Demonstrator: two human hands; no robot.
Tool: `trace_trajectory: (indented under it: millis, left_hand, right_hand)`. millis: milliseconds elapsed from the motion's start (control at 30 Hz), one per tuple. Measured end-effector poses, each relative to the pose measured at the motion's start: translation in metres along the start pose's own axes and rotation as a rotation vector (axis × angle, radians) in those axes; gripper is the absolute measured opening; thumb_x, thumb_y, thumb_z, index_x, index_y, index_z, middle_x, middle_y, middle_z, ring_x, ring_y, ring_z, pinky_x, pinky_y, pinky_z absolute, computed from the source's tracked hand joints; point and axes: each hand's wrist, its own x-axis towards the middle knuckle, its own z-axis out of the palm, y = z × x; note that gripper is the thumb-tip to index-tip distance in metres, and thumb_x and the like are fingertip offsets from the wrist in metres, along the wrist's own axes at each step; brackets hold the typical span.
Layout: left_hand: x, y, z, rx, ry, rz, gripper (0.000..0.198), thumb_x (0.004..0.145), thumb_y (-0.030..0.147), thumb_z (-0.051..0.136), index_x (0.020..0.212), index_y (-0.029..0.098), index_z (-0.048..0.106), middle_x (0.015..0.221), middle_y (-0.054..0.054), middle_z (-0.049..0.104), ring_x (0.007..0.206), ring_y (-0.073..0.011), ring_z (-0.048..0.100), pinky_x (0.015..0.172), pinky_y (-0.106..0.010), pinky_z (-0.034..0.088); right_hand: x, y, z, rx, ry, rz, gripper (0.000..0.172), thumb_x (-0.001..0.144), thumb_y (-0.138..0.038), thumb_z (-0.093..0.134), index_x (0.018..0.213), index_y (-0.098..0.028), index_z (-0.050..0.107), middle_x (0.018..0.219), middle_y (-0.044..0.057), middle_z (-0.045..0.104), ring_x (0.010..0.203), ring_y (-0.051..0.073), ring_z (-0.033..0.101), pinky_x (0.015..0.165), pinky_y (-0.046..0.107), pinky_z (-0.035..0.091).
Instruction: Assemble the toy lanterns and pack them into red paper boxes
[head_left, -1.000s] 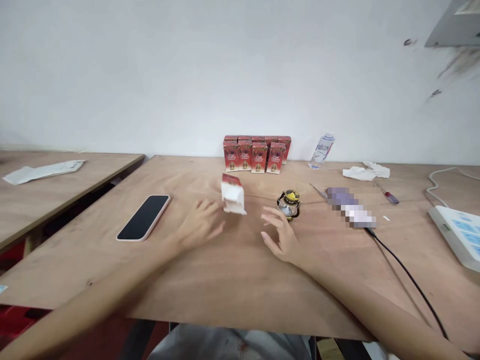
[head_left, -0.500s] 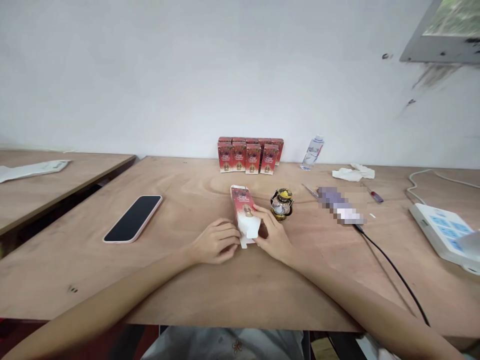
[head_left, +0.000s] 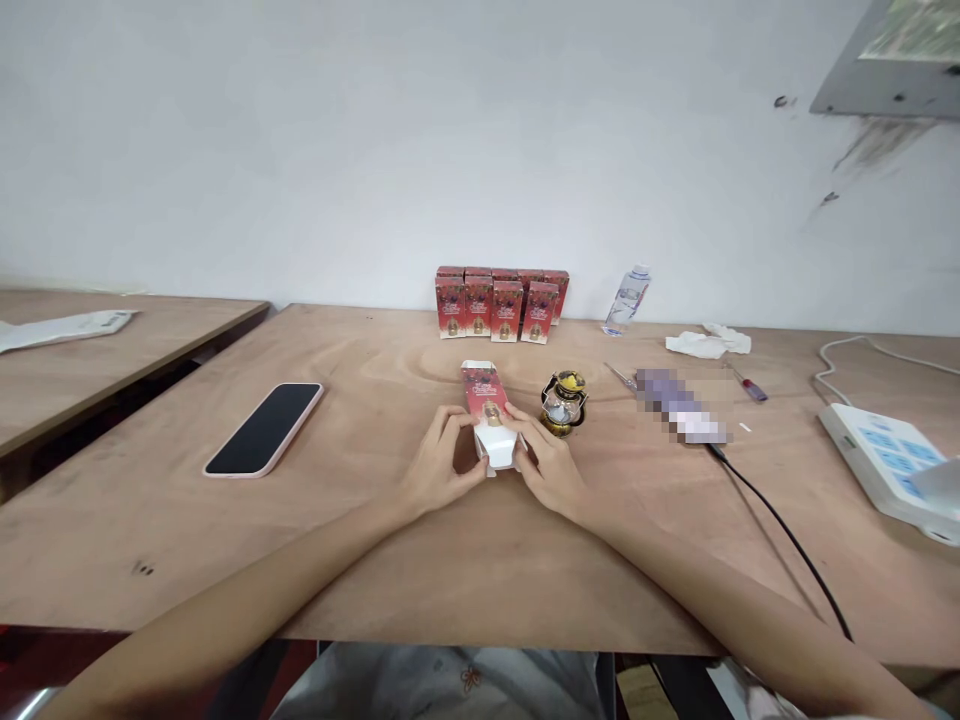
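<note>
In the head view, your two hands meet at a red printed carton (head_left: 484, 392) in the middle of the worktop (head_left: 360, 600), straight in front of you. Your left hand (head_left: 435, 470) grips its left side, fingers along the edge and thumb down by the near end. Your right hand (head_left: 553, 468) pinches the other side, fingertips on the printed face and thumb near the white flaps (head_left: 496, 447). Holding it from both sides probably keeps the light card from skewing while the thumbs stay at the flaps. The carton points away from you, its near end toward your body, likely so that those flaps sit within thumb reach. Whether its underside rests fully on the worktop, I cannot tell.

Just beyond your right hand, a small black-and-gold lantern (head_left: 562, 402) stands upright, apart from your fingers; that spot seems to suit an easy reach. Similar red boxes (head_left: 506, 310) stand upright in two rows near the wall, printed faces toward you, perhaps to leave the working area free. A phone (head_left: 264, 430) lies flat to the left, and a clear bottle (head_left: 627, 300) stands right of the boxes, both well apart from your hands.
</note>
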Motion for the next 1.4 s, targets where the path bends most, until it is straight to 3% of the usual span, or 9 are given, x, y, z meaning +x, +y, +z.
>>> trace_trajectory:
  millis: [167, 500, 633, 833, 1133, 1300, 1400]
  left_hand:
    - [0.000, -0.001, -0.005, -0.010, 0.014, 0.106, 0.029, 0.084, 0.018, 0.052, 0.112, 0.021, 0.048, 0.105, -0.009, 0.057, 0.099, -0.0183, 0.059, 0.084, -0.033, 0.051]
    - [0.004, 0.001, -0.011, 0.084, 0.230, 0.410, 0.027, 0.087, 0.011, 0.051, 0.113, 0.018, 0.048, 0.100, -0.009, 0.068, 0.093, -0.0153, 0.066, 0.078, -0.028, 0.056]
    - [0.003, -0.002, -0.013, 0.145, 0.209, 0.487, 0.025, 0.085, 0.007, 0.048, 0.108, 0.018, 0.050, 0.099, -0.010, 0.066, 0.091, -0.0150, 0.065, 0.074, -0.026, 0.055]
    - [0.001, -0.001, -0.013, 0.214, 0.119, 0.417, 0.027, 0.085, 0.009, 0.046, 0.108, 0.018, 0.056, 0.107, -0.012, 0.061, 0.096, -0.0174, 0.061, 0.078, -0.030, 0.054]
    - [0.006, -0.005, -0.013, 0.240, 0.014, 0.534, 0.044, 0.082, 0.030, 0.062, 0.122, 0.016, 0.051, 0.124, -0.016, 0.055, 0.114, -0.0255, 0.052, 0.091, -0.039, 0.051]
    - [0.005, -0.009, -0.008, 0.354, 0.050, 0.555, 0.039, 0.087, 0.031, 0.057, 0.123, 0.021, 0.049, 0.119, -0.010, 0.062, 0.109, -0.0217, 0.054, 0.089, -0.036, 0.051]
    - [0.007, -0.008, -0.009, 0.350, 0.077, 0.559, 0.039, 0.086, 0.030, 0.059, 0.122, 0.019, 0.050, 0.119, -0.010, 0.062, 0.106, -0.0214, 0.054, 0.087, -0.035, 0.052]
  right_hand:
    - [0.001, 0.004, 0.002, 0.043, 0.091, 0.062, 0.037, 0.084, -0.009, 0.042, 0.114, -0.023, 0.058, 0.129, 0.010, 0.057, 0.118, 0.019, 0.056, 0.100, 0.038, 0.046]
    - [0.002, 0.007, 0.001, 0.317, 0.134, 0.148, 0.020, 0.088, -0.022, 0.049, 0.099, -0.023, 0.065, 0.116, 0.009, 0.064, 0.116, 0.021, 0.058, 0.095, 0.037, 0.047]
    - [0.003, 0.009, 0.003, 0.406, 0.136, 0.169, 0.015, 0.087, -0.028, 0.055, 0.094, -0.024, 0.067, 0.111, 0.008, 0.065, 0.116, 0.022, 0.057, 0.093, 0.037, 0.048]
    - [0.004, 0.009, 0.004, 0.468, 0.114, 0.211, 0.013, 0.084, -0.027, 0.057, 0.092, -0.023, 0.067, 0.112, 0.008, 0.063, 0.116, 0.022, 0.057, 0.093, 0.037, 0.049]
    - [0.005, 0.009, 0.008, 0.590, 0.085, 0.375, 0.016, 0.076, -0.021, 0.059, 0.093, -0.021, 0.059, 0.122, 0.009, 0.061, 0.099, 0.018, 0.066, 0.081, 0.032, 0.055]
    - [0.005, 0.007, 0.006, 0.506, 0.016, 0.302, 0.026, 0.079, -0.021, 0.056, 0.106, -0.023, 0.056, 0.111, 0.007, 0.063, 0.093, 0.016, 0.066, 0.078, 0.031, 0.056]
    - [0.003, 0.004, 0.004, 0.424, -0.023, 0.245, 0.030, 0.083, -0.023, 0.054, 0.113, -0.023, 0.054, 0.115, 0.008, 0.061, 0.098, 0.017, 0.064, 0.079, 0.032, 0.055]
